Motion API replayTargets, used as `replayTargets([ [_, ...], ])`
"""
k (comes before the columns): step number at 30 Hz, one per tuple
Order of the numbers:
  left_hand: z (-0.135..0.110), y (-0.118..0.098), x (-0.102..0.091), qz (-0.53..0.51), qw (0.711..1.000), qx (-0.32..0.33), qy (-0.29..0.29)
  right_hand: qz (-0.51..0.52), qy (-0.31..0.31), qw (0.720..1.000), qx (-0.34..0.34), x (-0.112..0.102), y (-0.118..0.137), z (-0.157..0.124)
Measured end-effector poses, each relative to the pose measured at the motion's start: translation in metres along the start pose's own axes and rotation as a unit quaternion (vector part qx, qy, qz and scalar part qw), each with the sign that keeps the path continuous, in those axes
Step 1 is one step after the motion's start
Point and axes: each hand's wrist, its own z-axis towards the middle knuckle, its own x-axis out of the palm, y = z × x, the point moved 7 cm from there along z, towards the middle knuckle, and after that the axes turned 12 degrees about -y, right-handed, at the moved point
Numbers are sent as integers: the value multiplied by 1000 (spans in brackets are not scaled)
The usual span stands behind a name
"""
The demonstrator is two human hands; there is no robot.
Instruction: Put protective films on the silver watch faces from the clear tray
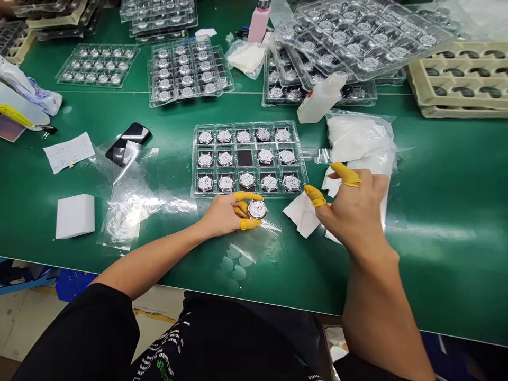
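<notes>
My left hand (228, 214), with yellow finger cots on its fingertips, grips a round silver watch case (257, 209) with its printed back facing up. Just beyond it lies a clear plastic tray (194, 159) of similar watch cases, one compartment in its middle row showing only a dark bottom. My right hand (353, 203) is raised over white wipes (304, 214); its thumb and forefinger, both in yellow cots, are spread apart with nothing between them. A small clear film (254, 243) lies on the table below the held watch case.
A white bottle (322, 99) leans beside stacked clear trays (369, 37) at the back right. A bag of white wipes (357, 137) lies right of the tray. On the left are a phone (129, 142), plastic film (129, 201), a paper slip (69, 152) and a white foam block (75, 216).
</notes>
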Motion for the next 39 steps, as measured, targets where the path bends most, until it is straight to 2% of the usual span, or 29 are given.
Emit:
replayTargets([
  [2, -1, 1, 1, -4, 1000, 21, 3, 117, 48, 990, 58, 21, 15, -10],
  [4, -2, 2, 2, 0, 999, 45, 10, 286, 162, 935, 131, 48, 40, -26],
  [6, -3, 3, 4, 13, 998, 67, 16, 390, 219, 871, 203, 62, 59, -40],
  [8, -3, 2, 5, 25, 997, 77, 20, 437, 199, 838, 259, 61, 65, -45],
  [11, -4, 1, 4, 23, 997, 67, 10, 447, 177, 824, 302, 58, 61, -39],
  [13, -3, 0, 2, 18, 998, 54, -3, 420, 167, 837, 307, 60, 55, -22],
  [17, -1, 2, -1, 26, 999, 33, -18, 332, 77, 911, 233, 79, 51, 40],
  [18, 0, 2, -3, 27, 999, 28, -25, 314, 67, 920, 226, 88, 50, 54],
  [20, 1, 2, -4, 19, 999, 22, -33, 293, 80, 918, 254, 111, 48, 73],
  [22, 1, 0, -4, 11, 999, 22, -31, 291, 114, 903, 295, 131, 47, 78],
  [25, 0, -1, -1, 12, 999, 22, -19, 303, 153, 887, 314, 144, 54, 74],
  [29, -1, -4, 0, 38, 999, 27, -5, 277, 155, 898, 303, 141, 60, 70],
  [33, -2, -10, -1, 93, 994, 59, 0, 248, 137, 918, 276, 136, 59, 70],
  [36, -2, -10, 0, 112, 991, 70, 5, 173, 123, 961, 175, 129, 65, 72],
  [39, -2, -5, 3, 85, 994, 71, 16, 72, 43, 995, 56, 114, 71, 76],
])
